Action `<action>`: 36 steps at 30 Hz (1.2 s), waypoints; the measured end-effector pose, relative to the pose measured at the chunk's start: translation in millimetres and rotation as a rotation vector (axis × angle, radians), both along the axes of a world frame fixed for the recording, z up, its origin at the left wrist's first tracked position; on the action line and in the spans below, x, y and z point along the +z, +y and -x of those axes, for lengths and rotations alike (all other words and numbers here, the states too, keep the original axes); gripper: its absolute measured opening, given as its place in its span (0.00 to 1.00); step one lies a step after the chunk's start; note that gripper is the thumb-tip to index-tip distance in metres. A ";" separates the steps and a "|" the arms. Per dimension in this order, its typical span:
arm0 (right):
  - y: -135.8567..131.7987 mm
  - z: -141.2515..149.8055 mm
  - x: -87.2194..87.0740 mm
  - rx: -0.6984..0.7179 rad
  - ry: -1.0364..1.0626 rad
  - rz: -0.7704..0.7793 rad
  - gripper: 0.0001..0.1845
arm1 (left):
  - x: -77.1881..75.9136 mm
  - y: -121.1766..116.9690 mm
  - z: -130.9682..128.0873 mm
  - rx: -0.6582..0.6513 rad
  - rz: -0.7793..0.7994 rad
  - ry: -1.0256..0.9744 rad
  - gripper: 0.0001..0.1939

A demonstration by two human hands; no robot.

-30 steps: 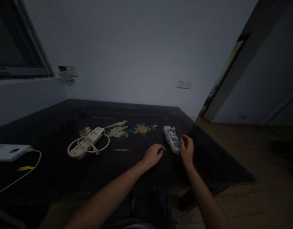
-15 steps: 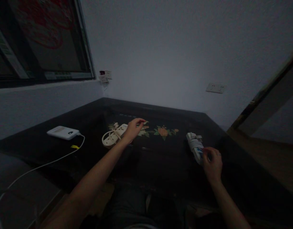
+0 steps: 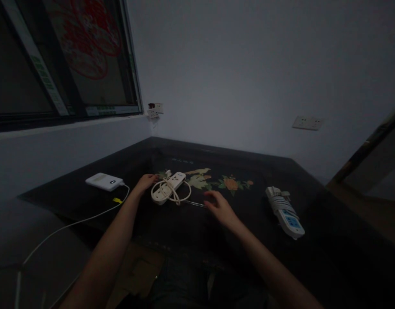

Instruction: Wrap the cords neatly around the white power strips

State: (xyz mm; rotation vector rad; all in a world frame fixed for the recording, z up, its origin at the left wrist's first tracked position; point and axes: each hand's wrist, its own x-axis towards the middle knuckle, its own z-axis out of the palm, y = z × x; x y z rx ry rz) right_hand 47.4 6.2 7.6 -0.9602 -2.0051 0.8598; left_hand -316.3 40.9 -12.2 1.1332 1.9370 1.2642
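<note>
A white power strip (image 3: 177, 179) lies on the dark table, its pale cord looped loosely over it and its plug at the far end. Just left of it is my left hand (image 3: 146, 182), fingers stretched towards the strip and holding nothing I can see. On the other side, my right hand (image 3: 219, 207) hovers over the table with fingers apart and empty, a gap between it and the cord loop. A second power strip (image 3: 289, 219) with blue socket faces lies farther right, its cord wound tightly round one end; neither hand touches it.
A white power bank (image 3: 104, 182) with a plugged-in white cable (image 3: 84, 219) lies at the left, the cable running off the table's near edge. Close by is a yellow tag (image 3: 117, 200). Wall sockets (image 3: 307, 122) and a window (image 3: 88, 51) are behind the table (image 3: 242, 156).
My right hand has left the blue-faced strip and moved left to the middle. My left hand has moved from the right of the looped-cord strip to its left. The view has shifted slightly.
</note>
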 end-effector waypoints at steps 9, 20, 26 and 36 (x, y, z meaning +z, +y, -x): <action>10.6 126.8 -12.9 0.031 -0.076 0.115 0.26 | -7.5 -2.2 -24.0 -0.227 -0.038 -0.244 0.24; 7.3 117.3 -22.7 0.016 -0.172 0.130 0.37 | 8.2 -7.6 -61.9 -0.251 -0.012 -0.470 0.23; 6.5 47.9 -24.2 0.006 -0.162 0.179 0.35 | 7.5 -12.7 -124.7 -0.376 0.037 -0.457 0.26; -22.1 -77.0 -30.5 -0.007 -0.031 0.159 0.38 | 2.9 -33.3 -215.1 -0.751 0.019 -0.603 0.26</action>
